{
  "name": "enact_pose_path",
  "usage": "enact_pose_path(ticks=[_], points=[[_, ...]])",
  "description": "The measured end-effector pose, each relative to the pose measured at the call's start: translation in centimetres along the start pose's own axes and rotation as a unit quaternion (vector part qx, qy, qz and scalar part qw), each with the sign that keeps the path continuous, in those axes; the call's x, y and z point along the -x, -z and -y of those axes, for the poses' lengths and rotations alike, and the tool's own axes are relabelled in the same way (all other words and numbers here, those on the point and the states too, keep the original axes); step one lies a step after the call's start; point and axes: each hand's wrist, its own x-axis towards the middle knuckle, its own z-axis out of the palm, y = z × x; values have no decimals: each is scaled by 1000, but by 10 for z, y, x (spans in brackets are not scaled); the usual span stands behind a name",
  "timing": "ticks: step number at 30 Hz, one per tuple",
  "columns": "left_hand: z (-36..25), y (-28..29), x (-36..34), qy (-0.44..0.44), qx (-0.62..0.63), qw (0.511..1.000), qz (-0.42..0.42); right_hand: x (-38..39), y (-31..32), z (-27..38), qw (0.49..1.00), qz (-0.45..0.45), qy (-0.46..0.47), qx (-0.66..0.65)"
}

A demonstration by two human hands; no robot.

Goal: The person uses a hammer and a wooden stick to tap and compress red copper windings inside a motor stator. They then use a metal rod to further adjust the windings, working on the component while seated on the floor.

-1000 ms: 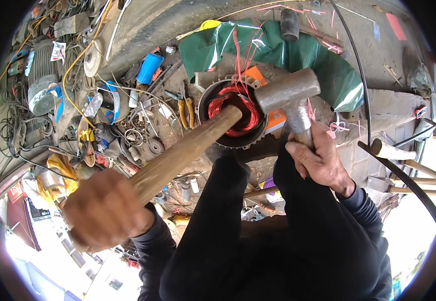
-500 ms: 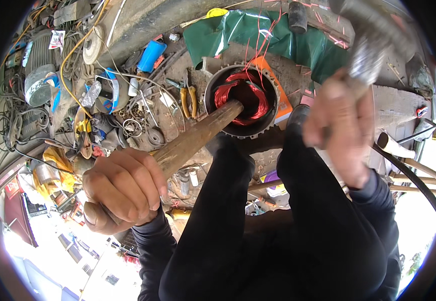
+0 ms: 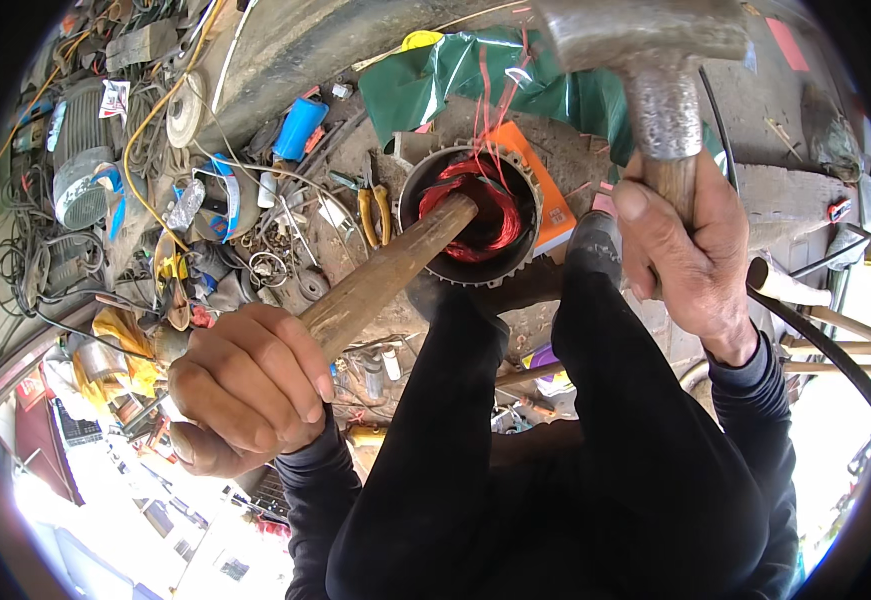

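Note:
My left hand is wrapped round a thick wooden stick. The stick's far end reaches to the red wire winding inside a round motor stator housing; whether it presses on the wire I cannot tell. In my right hand is a hammer, gripped by its wooden handle just below the worn metal head. The hammer is raised to the right of the stator, apart from the stick. Several loose red leads rise from the winding. The housing stands in front of my feet.
Behind the stator lies a green sheet, with an orange box at its right. Yellow-handled pliers, a blue cylinder, a grey motor and tangled cables crowd the left. Wooden-handled tools lie at the right.
The hammer has shifted left, its head now larger and sharper in view. My left hand still grips the stick, whose tip appears slightly farther left and up along with the stator.

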Motion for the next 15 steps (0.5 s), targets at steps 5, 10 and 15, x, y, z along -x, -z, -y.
enact_pose_path(ticks=[5, 10, 15], points=[[0, 3, 3, 48, 5, 998, 43, 23, -33, -55, 998, 65, 15, 22], [0, 3, 8, 45, 7, 999, -14, 29, -31, -78, 972, 196, -106, 74], [2, 11, -3, 13, -9, 996, 82, 33, -23, -55, 975, 76, -177, -114]])
